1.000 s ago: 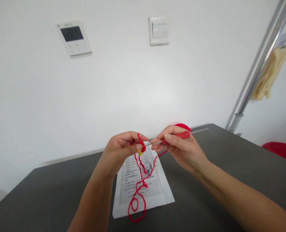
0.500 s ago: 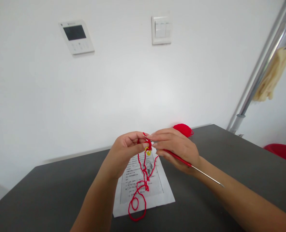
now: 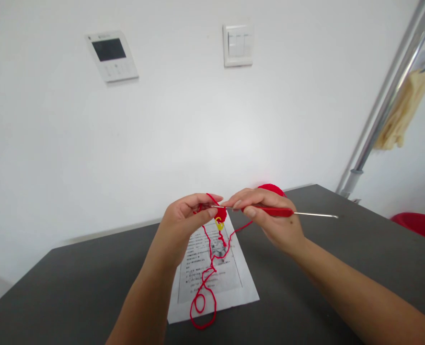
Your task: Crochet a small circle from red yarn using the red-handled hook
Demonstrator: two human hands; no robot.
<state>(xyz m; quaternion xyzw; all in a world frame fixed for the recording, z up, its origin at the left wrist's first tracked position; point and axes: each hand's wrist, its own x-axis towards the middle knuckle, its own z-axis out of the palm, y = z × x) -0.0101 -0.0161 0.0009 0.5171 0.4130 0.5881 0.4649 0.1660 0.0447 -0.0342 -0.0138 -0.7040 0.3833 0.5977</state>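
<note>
Pinched in my left hand is a small red crochet piece, with red yarn running over the index finger. A yellow stitch marker hangs from the piece. My right hand grips a crochet hook by its red handle; the hook lies nearly level and its left metal tip reaches the crochet piece at my left fingertips. Whether the tip is through a stitch is too small to tell. Loose yarn trails down below both hands onto a printed sheet.
The sheet lies on a dark table against a white wall. Behind my right hand sits a red yarn ball. Further right are a metal pole, a hanging beige cloth and a red rounded object.
My right hand has turned the hook from slanting down to the right to nearly level. The crochet piece now shows more fully, and the yarn strands under it have shifted.
</note>
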